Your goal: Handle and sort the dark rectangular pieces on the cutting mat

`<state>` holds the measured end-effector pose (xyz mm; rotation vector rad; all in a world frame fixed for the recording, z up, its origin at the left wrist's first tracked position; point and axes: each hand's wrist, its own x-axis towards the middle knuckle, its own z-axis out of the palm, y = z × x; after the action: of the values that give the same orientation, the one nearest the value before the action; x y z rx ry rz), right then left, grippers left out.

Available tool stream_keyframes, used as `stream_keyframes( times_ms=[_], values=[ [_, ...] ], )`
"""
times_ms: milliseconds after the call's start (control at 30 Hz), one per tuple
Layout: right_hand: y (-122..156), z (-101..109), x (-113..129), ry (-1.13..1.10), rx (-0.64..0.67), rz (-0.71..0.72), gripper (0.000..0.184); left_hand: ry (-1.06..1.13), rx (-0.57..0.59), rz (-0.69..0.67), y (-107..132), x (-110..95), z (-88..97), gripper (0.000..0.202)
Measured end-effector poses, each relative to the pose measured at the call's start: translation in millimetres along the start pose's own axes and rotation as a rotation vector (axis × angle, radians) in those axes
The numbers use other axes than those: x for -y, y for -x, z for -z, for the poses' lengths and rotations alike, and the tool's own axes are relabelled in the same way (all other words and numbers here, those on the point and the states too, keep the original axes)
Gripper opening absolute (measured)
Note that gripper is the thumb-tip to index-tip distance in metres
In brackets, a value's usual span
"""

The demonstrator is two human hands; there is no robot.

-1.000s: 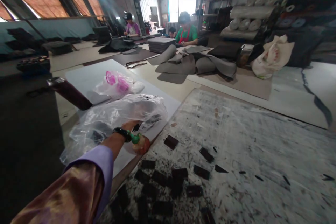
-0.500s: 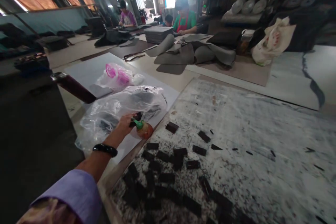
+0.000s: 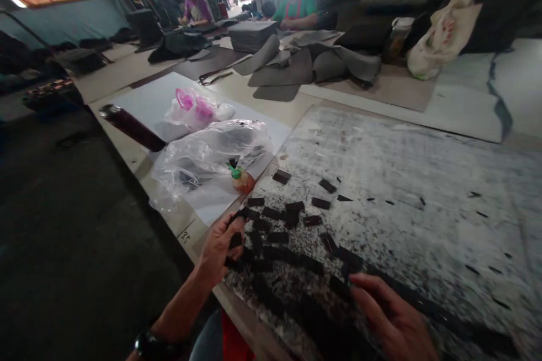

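My left hand (image 3: pixel 220 245) is near the table's front edge, fingers curled round a few small black rectangular pieces (image 3: pixel 235 240). Several more black pieces (image 3: pixel 292 214) lie scattered on the speckled white work surface (image 3: pixel 402 180) just right of it. My right hand (image 3: pixel 392 318) rests low at the front, fingers bent over a long dark strip (image 3: pixel 423 304); whether it grips the strip is unclear. A clear plastic bag (image 3: pixel 207 158) with dark pieces inside lies beyond the left hand. A small orange bottle with a green cap (image 3: pixel 241 179) stands beside the bag.
A dark maroon flask (image 3: pixel 131 127) and a pink-and-white bag (image 3: pixel 197 108) lie on a white sheet (image 3: pixel 148 104). Grey felt sheets (image 3: pixel 313 65) and a stack (image 3: pixel 252 34) cover the far table, where other people work. A cream bag (image 3: pixel 440 31) sits far right. Dark floor lies left.
My left hand has pulled back from the plastic bag to the front edge with black pieces in it. My right hand has come into view. The camera has tilted down.
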<state>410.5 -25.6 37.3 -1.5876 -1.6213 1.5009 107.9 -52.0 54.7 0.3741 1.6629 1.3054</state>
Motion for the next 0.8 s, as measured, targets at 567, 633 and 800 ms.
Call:
stream_keyframes(
  times_ms=[567,633,800],
  values=[
    [40,36,-36,-0.557,-0.033,-0.341,0.024,-0.557,0.864,0.135,93,88,-155.8,0.027],
    [40,44,-41,-0.573,-0.042,-0.366,0.017,-0.556,0.918,0.129,92,88,-165.9,0.027],
    [41,62,-56,-0.593,-0.069,-0.368,0.011,-0.607,0.969,0.137,91,87,-193.2,0.028]
  ],
)
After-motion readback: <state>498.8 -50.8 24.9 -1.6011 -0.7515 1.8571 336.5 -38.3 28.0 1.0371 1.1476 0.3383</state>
